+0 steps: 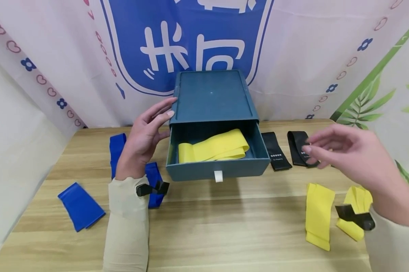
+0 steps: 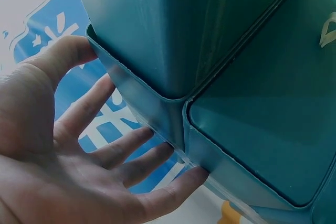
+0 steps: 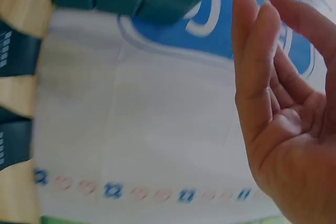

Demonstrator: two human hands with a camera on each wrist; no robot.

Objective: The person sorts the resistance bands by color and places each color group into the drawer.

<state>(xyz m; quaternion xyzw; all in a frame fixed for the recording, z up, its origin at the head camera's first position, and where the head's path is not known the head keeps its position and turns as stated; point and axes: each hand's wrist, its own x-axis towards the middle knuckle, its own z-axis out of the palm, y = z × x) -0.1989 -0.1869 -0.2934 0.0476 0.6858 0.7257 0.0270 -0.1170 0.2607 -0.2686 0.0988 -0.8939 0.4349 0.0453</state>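
Open teal drawer box (image 1: 212, 96), white-tabbed, left hand (image 1: 144, 134) spread against its side; right hand (image 1: 354, 153) empty, loosely curled.

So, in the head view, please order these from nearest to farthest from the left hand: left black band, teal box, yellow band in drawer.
1. Teal box: touched by the left hand.
2. Yellow band: inside the drawer.
3. Left black band: on the table, right of the box.

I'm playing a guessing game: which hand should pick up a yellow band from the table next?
Probably the right hand: it holds nothing and is nearer those yellow bands. The left hand is touching the box.
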